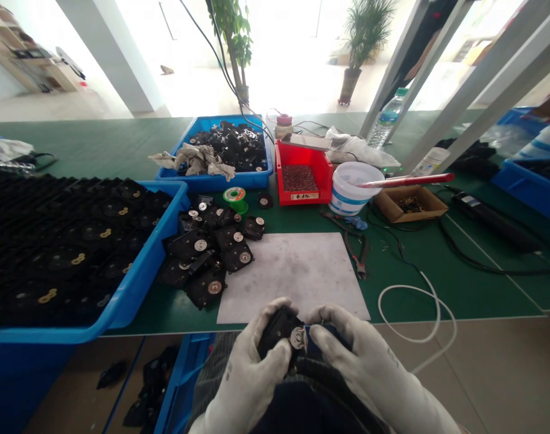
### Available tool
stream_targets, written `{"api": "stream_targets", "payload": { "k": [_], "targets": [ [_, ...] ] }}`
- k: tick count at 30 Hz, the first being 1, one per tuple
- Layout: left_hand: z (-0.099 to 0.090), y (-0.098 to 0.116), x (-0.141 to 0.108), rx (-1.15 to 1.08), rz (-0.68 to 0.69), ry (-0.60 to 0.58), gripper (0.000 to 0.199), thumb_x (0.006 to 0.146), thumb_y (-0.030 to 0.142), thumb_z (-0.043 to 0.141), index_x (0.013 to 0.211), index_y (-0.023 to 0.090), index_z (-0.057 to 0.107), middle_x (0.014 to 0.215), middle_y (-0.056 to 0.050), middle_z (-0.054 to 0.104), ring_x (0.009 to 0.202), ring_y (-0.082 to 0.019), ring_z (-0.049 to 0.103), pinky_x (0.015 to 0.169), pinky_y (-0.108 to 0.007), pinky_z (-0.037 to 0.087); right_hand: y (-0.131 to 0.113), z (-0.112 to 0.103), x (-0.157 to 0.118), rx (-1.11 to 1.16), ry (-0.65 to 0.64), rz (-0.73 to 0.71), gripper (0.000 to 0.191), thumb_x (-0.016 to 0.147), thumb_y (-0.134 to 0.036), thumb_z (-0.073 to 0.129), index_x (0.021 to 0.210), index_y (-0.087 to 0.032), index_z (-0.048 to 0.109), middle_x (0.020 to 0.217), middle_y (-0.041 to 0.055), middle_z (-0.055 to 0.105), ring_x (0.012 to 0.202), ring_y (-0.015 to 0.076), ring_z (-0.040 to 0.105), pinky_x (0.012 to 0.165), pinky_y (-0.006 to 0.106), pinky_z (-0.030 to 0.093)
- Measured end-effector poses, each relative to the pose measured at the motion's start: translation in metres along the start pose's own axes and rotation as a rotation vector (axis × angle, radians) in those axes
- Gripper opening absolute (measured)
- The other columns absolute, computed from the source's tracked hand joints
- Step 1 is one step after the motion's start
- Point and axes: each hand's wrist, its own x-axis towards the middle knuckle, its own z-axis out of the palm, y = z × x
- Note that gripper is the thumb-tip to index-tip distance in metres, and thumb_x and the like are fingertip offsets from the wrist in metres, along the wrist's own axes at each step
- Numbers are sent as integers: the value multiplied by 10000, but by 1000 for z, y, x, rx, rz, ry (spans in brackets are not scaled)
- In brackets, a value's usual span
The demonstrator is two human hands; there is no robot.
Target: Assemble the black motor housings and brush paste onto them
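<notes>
My left hand (259,364), in a white glove, is closed around a black plastic housing (275,330) with a round silvery metal disc (297,337) on its right side. It is held over my lap, just off the table's front edge. My right hand (342,337), gloved too, has thumb and fingers pinched together at the disc's right edge; what lies between the fingertips is hidden. Beyond the hands lies a stained white sheet (297,271). A pile of similar black housings with metal discs (211,247) sits to its left.
A large blue crate (134,295) of black parts stands left. Farther back are a blue tray (252,179), a green solder spool (235,200), a red bin (304,157), a white bucket (345,199) and a cardboard box (397,211). Pliers (360,262) and a white cable (431,289) lie right.
</notes>
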Motion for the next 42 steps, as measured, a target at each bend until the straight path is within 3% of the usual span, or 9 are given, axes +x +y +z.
{"api": "stream_targets", "payload": {
  "k": [14,17,19,23,26,28,31,34,42],
  "targets": [
    [6,4,-3,1,12,48,479,806,275,711,1273,168,711,1290,-87,773,1253,-274,695,1064,-297,561,1,0,-1,117,-17,26,192,1059,-385,578,1036,-214,663,953,10,707,904,189,671,808,252,527],
    [7,5,-3,1,13,46,467,793,271,715,1249,174,724,1259,-83,783,1211,-273,713,1030,-292,572,-3,0,-1,197,-12,25,285,1002,-493,683,999,-208,674,938,13,701,875,180,653,791,242,517],
    [6,5,-3,-18,12,31,461,802,284,714,1251,183,723,1262,-86,782,1195,-281,720,1001,-299,585,-10,-3,-3,326,-27,110,446,940,-645,720,961,-203,667,832,0,678,688,135,584,627,208,463],
    [3,5,1,-7,-27,-21,535,787,325,730,1303,187,701,1292,-105,777,1213,-308,716,1009,-334,588,-19,-11,-8,443,-176,321,772,960,-886,371,753,-185,620,484,-27,494,426,99,338,456,210,231],
    [2,8,2,10,-52,-45,584,751,337,739,1311,174,703,1290,-119,780,1250,-327,701,1052,-363,574,-18,-13,-9,369,-176,332,685,999,-816,364,725,-213,541,513,-13,541,444,114,349,467,222,245],
    [3,10,3,5,-56,-46,597,740,334,731,1314,173,705,1282,-119,785,1242,-328,707,1037,-361,584,-16,-12,-7,203,-35,200,545,1009,-695,487,722,-232,471,571,-26,533,502,129,399,491,234,290],
    [3,11,3,8,-77,-64,613,744,339,719,1333,171,699,1296,-123,781,1233,-328,716,990,-347,605,-18,-9,-4,-263,228,-203,435,1023,-427,558,659,-228,429,583,-28,485,537,134,461,545,267,320],
    [2,9,2,50,-73,-96,618,759,346,712,1350,168,696,1311,-126,775,1264,-337,701,1029,-362,588,-24,-6,-2,-581,368,-514,395,1015,-262,569,633,-221,474,558,-23,509,491,122,470,551,288,308],
    [-2,7,2,148,-18,-99,594,771,358,674,1332,166,726,1364,-133,746,1254,-364,693,1165,-477,496,-27,-7,0,-790,323,-668,445,1069,-282,542,629,-217,547,575,10,557,505,146,509,565,309,323]
  ]
}}
